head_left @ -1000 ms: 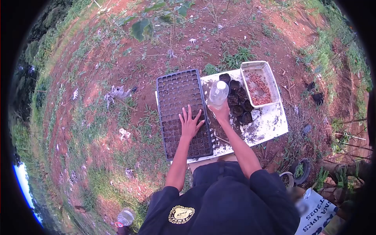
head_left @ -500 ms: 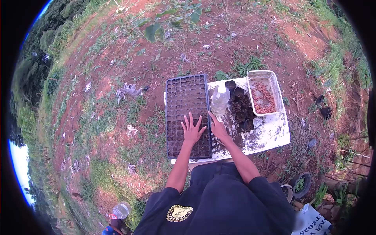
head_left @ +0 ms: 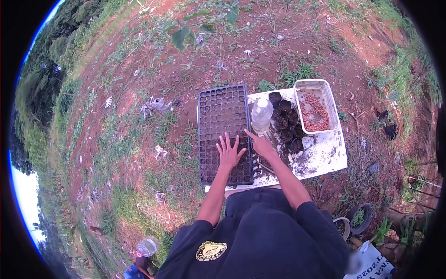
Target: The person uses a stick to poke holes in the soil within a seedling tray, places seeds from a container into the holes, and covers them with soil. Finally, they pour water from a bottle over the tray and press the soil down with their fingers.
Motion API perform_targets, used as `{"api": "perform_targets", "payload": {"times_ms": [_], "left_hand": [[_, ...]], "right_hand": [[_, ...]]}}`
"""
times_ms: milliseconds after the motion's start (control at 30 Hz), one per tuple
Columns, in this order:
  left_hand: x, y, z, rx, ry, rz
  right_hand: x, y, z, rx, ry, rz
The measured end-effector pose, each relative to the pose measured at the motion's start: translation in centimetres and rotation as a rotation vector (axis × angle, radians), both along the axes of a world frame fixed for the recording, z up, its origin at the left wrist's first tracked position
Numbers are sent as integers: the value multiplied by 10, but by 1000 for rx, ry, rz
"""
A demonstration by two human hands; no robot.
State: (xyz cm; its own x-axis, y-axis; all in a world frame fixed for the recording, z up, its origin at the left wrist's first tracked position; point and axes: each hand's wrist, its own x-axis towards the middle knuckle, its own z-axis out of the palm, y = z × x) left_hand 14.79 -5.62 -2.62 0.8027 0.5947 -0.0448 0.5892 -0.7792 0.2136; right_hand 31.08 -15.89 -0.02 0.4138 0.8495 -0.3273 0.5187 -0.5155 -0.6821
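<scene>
A black seedling tray [head_left: 222, 111] with many small cells lies lengthwise on a white board, its cells filled with dark soil. My left hand [head_left: 228, 152] rests palm down over the nearer half of the tray, fingers spread and holding nothing. At the tray's right edge is my right hand [head_left: 263, 146], its index finger stretched out toward the cells there. The other fingers of that hand look curled and are partly hidden; nothing shows in it. A clear plastic bottle with a white cap [head_left: 262, 114] stands just beyond my right hand.
Several small black pots of soil [head_left: 285, 122] stand right of the bottle. A white plastic basket [head_left: 333, 108] with reddish seed-like pieces sits at the board's far right corner. Spilled soil and a thin stick [head_left: 265, 168] lie on the white board [head_left: 325, 160]. Weedy ground surrounds it.
My right index finger has moved slightly left, onto the tray's edge. My left hand stays spread on the tray. The whole view has shifted slightly.
</scene>
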Motion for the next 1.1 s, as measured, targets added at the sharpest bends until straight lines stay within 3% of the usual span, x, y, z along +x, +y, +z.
{"api": "perform_targets", "payload": {"times_ms": [133,200,300,433,633,767,933,1100], "left_hand": [[5,3,1,-53,71,-15],[6,6,-5,-80,36,46],[1,9,-13,-73,21,77],[-6,6,-1,-132,80,95],[-12,3,-7,-148,72,116],[-13,3,-4,-157,114,113],[-11,1,1,21,134,19],[-8,-1,0,24,103,27]], "right_hand": [[-22,-16,6,45,-105,-7],[-34,-20,-9,234,-365,6],[-40,-19,-21,372,-505,51],[-37,-10,-22,218,-417,44],[-35,-2,-24,237,-319,-58],[-33,-3,-21,192,-339,56],[-38,6,-24,238,-365,-7],[-42,11,-18,180,-379,-63]]}}
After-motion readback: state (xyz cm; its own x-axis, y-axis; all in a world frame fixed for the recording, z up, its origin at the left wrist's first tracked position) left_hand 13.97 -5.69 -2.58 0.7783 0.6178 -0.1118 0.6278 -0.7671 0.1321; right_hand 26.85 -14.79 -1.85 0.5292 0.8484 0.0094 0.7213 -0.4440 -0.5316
